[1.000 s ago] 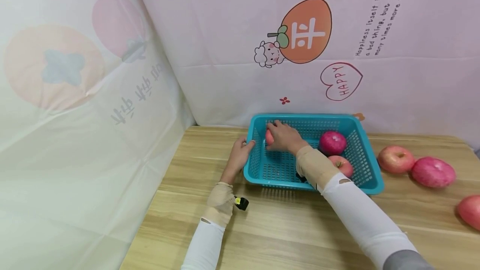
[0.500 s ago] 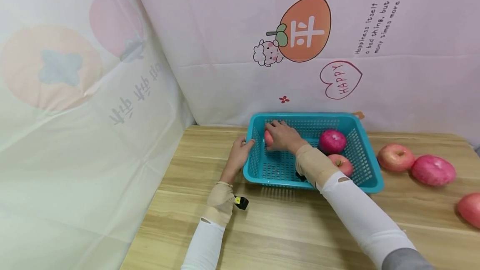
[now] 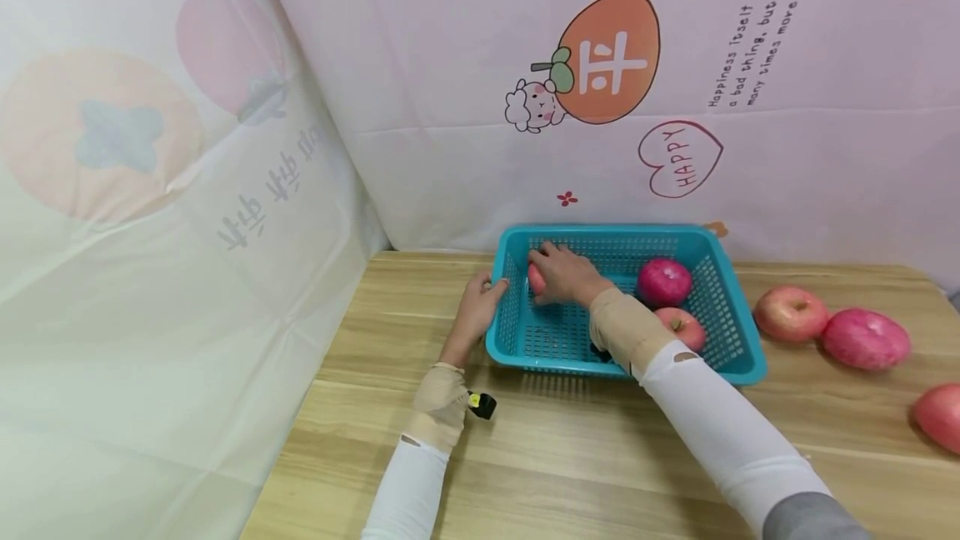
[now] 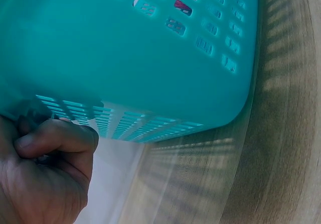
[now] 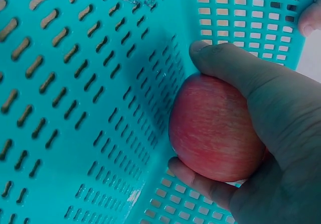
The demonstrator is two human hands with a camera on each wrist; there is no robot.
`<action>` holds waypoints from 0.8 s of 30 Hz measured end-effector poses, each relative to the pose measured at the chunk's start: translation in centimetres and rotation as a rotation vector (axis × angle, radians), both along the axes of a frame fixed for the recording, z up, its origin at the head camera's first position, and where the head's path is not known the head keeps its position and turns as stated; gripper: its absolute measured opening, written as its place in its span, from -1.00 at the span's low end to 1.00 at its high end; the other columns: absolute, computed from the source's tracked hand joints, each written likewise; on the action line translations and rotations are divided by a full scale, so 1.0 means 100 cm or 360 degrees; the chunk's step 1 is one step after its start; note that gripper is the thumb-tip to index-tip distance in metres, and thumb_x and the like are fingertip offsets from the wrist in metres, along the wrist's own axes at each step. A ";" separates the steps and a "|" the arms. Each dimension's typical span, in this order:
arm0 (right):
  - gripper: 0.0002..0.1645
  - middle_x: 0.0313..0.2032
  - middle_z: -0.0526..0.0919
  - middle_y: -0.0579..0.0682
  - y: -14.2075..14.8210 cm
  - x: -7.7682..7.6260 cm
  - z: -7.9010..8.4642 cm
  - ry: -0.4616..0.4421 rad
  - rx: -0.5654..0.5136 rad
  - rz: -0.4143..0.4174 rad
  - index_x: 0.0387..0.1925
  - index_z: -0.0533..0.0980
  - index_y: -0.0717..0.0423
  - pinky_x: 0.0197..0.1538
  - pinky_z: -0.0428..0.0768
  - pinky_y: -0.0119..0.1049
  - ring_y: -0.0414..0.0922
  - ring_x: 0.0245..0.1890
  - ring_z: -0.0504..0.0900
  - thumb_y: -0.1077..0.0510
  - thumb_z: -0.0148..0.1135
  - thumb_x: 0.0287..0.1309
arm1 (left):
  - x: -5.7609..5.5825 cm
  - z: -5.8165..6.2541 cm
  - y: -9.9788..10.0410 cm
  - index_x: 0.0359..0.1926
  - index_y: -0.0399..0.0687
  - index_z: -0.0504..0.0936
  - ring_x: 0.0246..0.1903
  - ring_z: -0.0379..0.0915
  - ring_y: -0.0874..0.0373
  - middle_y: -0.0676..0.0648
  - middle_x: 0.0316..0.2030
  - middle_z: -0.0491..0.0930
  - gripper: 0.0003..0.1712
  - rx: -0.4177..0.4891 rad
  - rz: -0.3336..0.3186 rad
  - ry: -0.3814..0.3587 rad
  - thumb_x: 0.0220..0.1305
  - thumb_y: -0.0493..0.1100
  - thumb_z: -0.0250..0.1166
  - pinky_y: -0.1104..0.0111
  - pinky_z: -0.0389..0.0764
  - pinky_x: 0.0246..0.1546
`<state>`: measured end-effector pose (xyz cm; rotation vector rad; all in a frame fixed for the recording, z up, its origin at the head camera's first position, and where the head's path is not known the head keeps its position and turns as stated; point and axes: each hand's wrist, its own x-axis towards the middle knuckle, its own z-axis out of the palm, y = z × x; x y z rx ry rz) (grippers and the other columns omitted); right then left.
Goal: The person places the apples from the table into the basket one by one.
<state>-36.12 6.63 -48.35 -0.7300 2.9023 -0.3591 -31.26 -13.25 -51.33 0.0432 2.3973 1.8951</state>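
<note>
Inside a blue-green plastic basket (image 3: 570, 365), my right hand (image 3: 567, 275) grips a red apple (image 5: 215, 128) near the left end wall. In the right wrist view its thumb and fingers curl round the apple, close to the basket's perforated side. My left hand (image 3: 478, 305) holds the basket's left rim; in the left wrist view its fingers (image 4: 60, 136) are curled at the rim. Toward the basket's right end lie a dark pink fruit (image 3: 664, 282) and a pale red apple (image 3: 682, 328), the latter partly behind my right forearm.
To the right of the basket, a pale red apple (image 3: 791, 314) touches a pink oval fruit (image 3: 867, 339) on the wooden table (image 3: 570, 473). Another red fruit (image 3: 941, 417) lies at the right edge of view. A printed cloth (image 3: 450, 107) hangs behind the basket.
Both hands stay almost where they were, the right one still on the apple and the left at the rim. The head view has shifted very slightly.
</note>
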 end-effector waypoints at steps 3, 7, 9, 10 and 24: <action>-0.01 0.41 0.44 0.27 0.000 -0.001 -0.001 -0.0014 0.0019 0.0016 0.49 0.37 0.08 0.23 0.65 0.28 0.30 0.35 0.52 -0.11 0.63 0.13 | 0.001 0.000 0.000 0.14 -0.26 0.58 -0.19 0.80 -0.16 -0.37 -0.06 0.73 -0.62 0.0005 -0.0008 -0.0011 0.61 -0.04 0.12 0.11 0.83 -0.23; 0.01 0.42 0.44 0.27 0.000 -0.002 -0.002 -0.0030 0.0039 0.0033 0.49 0.37 0.09 0.24 0.64 0.29 0.30 0.36 0.52 -0.13 0.63 0.12 | 0.001 0.000 0.000 0.11 -0.27 0.58 -0.22 0.80 -0.16 -0.38 -0.09 0.74 -0.63 -0.0005 -0.0004 -0.0006 0.60 -0.04 0.12 0.12 0.83 -0.26; 0.02 0.42 0.44 0.27 0.001 -0.003 -0.003 -0.0040 0.0054 0.0034 0.50 0.37 0.08 0.26 0.63 0.30 0.31 0.37 0.51 -0.14 0.64 0.12 | 0.001 0.000 0.000 0.06 -0.28 0.59 -0.26 0.79 -0.13 -0.37 -0.12 0.75 -0.64 -0.0012 0.0002 0.0003 0.60 -0.04 0.13 0.15 0.82 -0.29; 0.02 0.42 0.44 0.27 0.001 -0.003 -0.004 -0.0045 0.0064 0.0035 0.50 0.37 0.08 0.26 0.62 0.30 0.31 0.38 0.50 -0.14 0.63 0.12 | 0.001 0.000 0.000 0.04 -0.28 0.59 -0.27 0.79 -0.12 -0.37 -0.13 0.75 -0.64 -0.0015 0.0004 0.0007 0.60 -0.04 0.13 0.16 0.81 -0.31; 0.02 0.46 0.38 0.28 0.000 -0.003 -0.007 -0.0097 0.0098 0.0037 0.51 0.35 0.04 0.27 0.61 0.31 0.32 0.41 0.46 -0.15 0.62 0.13 | -0.001 -0.002 0.001 0.08 -0.29 0.60 -0.22 0.79 -0.20 -0.41 -0.10 0.73 -0.65 0.0017 0.0019 0.0003 0.59 -0.06 0.15 0.17 0.82 -0.28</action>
